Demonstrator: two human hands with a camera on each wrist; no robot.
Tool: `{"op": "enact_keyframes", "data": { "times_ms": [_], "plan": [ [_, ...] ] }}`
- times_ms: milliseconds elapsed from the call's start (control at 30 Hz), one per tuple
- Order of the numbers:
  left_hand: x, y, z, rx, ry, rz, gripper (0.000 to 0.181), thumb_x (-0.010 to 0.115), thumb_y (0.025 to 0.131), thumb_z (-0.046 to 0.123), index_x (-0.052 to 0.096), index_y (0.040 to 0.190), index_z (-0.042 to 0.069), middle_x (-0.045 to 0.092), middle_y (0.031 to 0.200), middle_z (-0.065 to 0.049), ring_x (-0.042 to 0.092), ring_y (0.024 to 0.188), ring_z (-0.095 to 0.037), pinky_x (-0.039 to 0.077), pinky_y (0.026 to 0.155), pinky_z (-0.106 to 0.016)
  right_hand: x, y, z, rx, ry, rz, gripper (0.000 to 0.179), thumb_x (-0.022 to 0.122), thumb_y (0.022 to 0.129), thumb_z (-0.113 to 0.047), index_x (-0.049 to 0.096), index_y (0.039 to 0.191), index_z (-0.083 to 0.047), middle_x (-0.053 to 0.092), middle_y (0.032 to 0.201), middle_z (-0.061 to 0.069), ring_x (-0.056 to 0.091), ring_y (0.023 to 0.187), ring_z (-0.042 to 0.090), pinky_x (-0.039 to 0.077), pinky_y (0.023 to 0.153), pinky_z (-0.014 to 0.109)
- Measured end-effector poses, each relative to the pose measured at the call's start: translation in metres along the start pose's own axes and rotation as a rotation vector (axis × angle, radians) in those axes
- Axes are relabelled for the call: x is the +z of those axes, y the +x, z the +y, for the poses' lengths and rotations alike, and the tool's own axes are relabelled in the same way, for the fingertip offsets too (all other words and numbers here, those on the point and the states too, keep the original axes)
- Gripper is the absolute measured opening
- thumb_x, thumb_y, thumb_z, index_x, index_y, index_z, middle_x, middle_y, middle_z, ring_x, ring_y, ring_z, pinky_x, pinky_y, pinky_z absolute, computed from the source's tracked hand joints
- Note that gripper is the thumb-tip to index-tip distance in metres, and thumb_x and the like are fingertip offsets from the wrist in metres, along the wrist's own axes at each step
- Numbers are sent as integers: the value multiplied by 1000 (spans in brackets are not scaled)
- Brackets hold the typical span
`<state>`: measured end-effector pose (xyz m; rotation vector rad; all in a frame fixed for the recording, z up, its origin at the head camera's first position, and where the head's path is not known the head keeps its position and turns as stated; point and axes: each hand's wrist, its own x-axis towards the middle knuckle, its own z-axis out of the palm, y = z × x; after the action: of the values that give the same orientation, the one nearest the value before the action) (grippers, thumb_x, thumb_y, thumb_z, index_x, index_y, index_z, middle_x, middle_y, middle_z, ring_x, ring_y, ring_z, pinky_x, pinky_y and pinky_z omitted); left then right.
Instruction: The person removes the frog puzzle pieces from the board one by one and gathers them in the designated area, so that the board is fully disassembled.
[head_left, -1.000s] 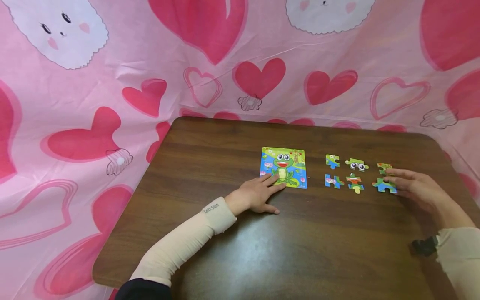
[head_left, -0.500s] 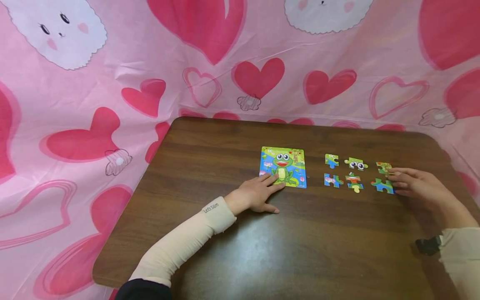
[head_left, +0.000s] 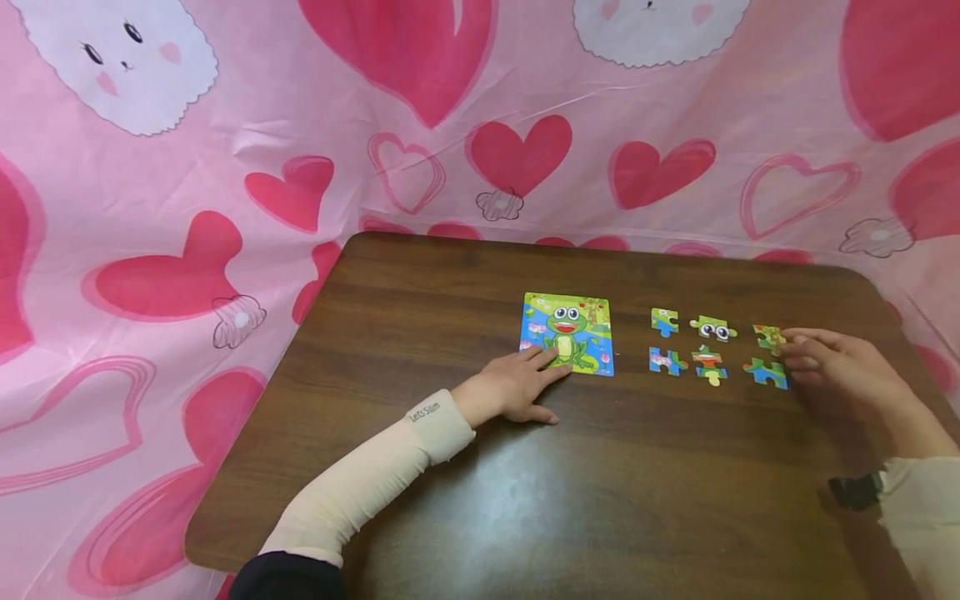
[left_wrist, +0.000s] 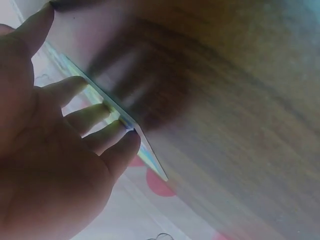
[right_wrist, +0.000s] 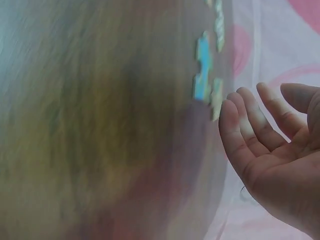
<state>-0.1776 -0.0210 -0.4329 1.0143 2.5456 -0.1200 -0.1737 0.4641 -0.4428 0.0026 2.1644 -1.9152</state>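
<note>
Eased back towards three o'clock, my right hand [head_left: 851, 365] hangs loose, holding nothing, beside six puzzle pieces [head_left: 708, 362] set in two rows, all unjoined; my left hand [head_left: 516, 386], spread wide, rests on the frog card [head_left: 567, 322] at their nine o'clock.

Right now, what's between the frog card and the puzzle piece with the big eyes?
In the head view, a green-and-blue piece lies between the frog card and the piece with eyes, brown tabletop showing either side.
</note>
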Motion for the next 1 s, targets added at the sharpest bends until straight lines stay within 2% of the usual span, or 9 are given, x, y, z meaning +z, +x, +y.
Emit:
{"op": "enact_keyframes", "data": {
  "times_ms": [200, 367, 533, 633, 800, 1000],
  "plan": [
    [0, -2, 6, 2, 7, 51, 84, 53, 96, 66, 23, 163, 26, 7, 173, -4, 16, 158, -26, 29, 124, -43, 23, 8, -25, -37, -283, 25, 22, 48, 108, -22, 63, 118, -34, 71, 100, -27, 70, 89, -5, 58, 72, 18],
    [2, -1, 12, 17, 45, 100, 85, 52, 95, 69, 28, 161, 21, 23, 167, -5, 25, 153, -24, 32, 122, -45, 50, 20, -39, -24, -346, 8, 19, 46, 109, -30, 60, 121, -34, 67, 101, -31, 69, 91, -6, 58, 74, 18],
    [3, -1, 15, 18, 97, 128, 83, 50, 96, 69, 32, 159, 19, 33, 162, -3, 32, 148, -21, 30, 123, -39, 81, 36, -47, -24, -346, -16, 28, 46, 108, -35, 58, 130, -23, 66, 103, -31, 68, 95, -4, 58, 78, 19],
    [4, -1, 18, 23, 123, 148, 83, 49, 97, 69, 34, 158, 15, 35, 161, -5, 34, 147, -21, 28, 124, -34, 103, 48, -52, -41, -312, -29, 37, 47, 108, -36, 56, 136, -14, 68, 105, -24, 68, 98, 1, 58, 81, 19],
    [3, 0, 28, 36, 94, 175, 86, 49, 97, 67, 27, 161, 13, 29, 165, -5, 31, 151, -23, 26, 125, -33, 142, 68, -62, -46, -308, -70, 52, 47, 107, -41, 52, 143, -4, 69, 113, -12, 69, 105, 11, 59, 86, 26],
    [6, 4, 37, 66, 93, 197, 86, 50, 97, 68, 24, 162, 19, 26, 167, -3, 29, 153, -24, 27, 125, -35, 185, 89, -65, -21, -300, -130, 53, 43, 109, -38, 48, 146, 0, 63, 131, 17, 68, 110, 22, 59, 91, 30]
  ]
}}
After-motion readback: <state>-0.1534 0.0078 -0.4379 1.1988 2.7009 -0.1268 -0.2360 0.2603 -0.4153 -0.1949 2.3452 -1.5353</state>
